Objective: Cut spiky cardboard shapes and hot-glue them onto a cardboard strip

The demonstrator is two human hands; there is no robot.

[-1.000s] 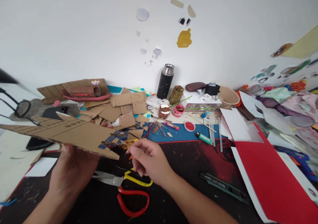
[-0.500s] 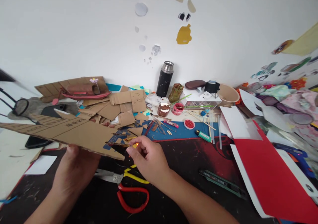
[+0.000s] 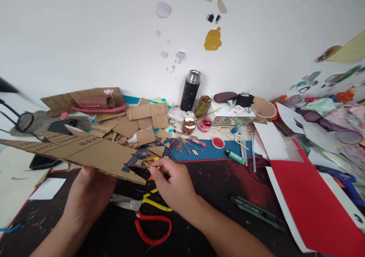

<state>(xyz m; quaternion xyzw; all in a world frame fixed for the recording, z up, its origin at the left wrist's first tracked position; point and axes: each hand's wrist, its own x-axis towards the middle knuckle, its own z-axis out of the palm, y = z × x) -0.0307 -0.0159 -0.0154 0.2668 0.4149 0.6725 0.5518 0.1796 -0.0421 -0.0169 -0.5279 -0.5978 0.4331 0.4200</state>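
both hands on a printed piece of cardboard

i hold a long, jagged cardboard piece (image 3: pixel 99 156) in the air on my left, above a dark mat (image 3: pixel 216 181). rows of dark printed characters and ruled lines run across its face, too slanted and blurred to read. the utility knife (image 3: pixel 256 211) on my right bears small lettering, also too tiny to make out, and the green tube (image 3: pixel 234 156) wears a pale label with no legible words.

my left hand (image 3: pixel 89 192) grips the cardboard from below: thumb pressed to the near edge, fingers behind, a few tips showing past the far edge. my right hand (image 3: pixel 175 183) pinches the end of a thin strip (image 3: pixel 138 166) at the cardboard's right side between thumb and forefinger; the other fingers are curled in. whether the strip is joined to the piece, i cannot tell.

compared with a second ago, the cardboard's pointed tip sits farther right, and my right thumb and forefinger, looser then, now close on the strip. the scissors (image 3: pixel 139 204), red and yellow handled, lie under my hands as they did. beyond are a heap of cardboard scraps (image 3: pixel 125 127) and a small red boat (image 3: pixel 98 107).
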